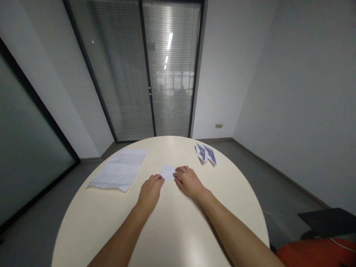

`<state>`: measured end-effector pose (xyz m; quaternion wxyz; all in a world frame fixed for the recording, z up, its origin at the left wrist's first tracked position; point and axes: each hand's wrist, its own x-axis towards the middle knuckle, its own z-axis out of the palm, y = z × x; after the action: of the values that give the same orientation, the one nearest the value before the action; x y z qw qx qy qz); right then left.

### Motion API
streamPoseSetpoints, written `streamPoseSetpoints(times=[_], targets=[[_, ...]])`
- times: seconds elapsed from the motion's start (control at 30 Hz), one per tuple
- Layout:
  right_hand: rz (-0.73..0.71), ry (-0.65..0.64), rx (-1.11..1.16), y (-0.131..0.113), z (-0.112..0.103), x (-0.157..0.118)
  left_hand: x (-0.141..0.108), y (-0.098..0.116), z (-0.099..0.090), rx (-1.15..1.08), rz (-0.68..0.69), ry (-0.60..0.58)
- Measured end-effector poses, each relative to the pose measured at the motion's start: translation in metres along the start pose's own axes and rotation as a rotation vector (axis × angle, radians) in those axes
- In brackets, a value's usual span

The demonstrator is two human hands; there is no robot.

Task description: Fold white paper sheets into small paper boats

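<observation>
A small white piece of folded paper lies on the table between my two hands. My left hand has its curled thumb and fingers closed at the paper's left corner. On the opposite side, my right hand pinches the right edge, its fingers bent and covering that corner. Both hands rest low, near the tabletop. Folds on the piece are too faint to make out from here.
A large creased white sheet lies flat on the left of the round cream table. Folded paper shapes stand at the back right. A red seat and a black flat object are at lower right. Glass doors stand beyond the table.
</observation>
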<state>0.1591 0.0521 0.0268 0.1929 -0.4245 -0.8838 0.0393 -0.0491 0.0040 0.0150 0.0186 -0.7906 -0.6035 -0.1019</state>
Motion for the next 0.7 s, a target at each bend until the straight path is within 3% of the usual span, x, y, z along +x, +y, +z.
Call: streamPoseSetpoints(times=[0.1,0.27,0.5,0.7], targets=[[-0.183,-0.113,0.115,-0.016,0.006,-0.003,-0.001,0.004,-0.004,-0.017,-0.039,-0.009],[-0.066,-0.261,0.170,-0.018,0.012,-0.006,-0.003,0.012,-0.009,-0.028,-0.074,-0.001],[0.160,-0.234,0.094,0.007,0.009,-0.009,-0.003,0.014,-0.008,-0.055,-0.066,0.025],[0.155,-0.157,0.008,0.001,-0.006,-0.005,-0.004,0.016,-0.007,-0.034,-0.059,0.054]])
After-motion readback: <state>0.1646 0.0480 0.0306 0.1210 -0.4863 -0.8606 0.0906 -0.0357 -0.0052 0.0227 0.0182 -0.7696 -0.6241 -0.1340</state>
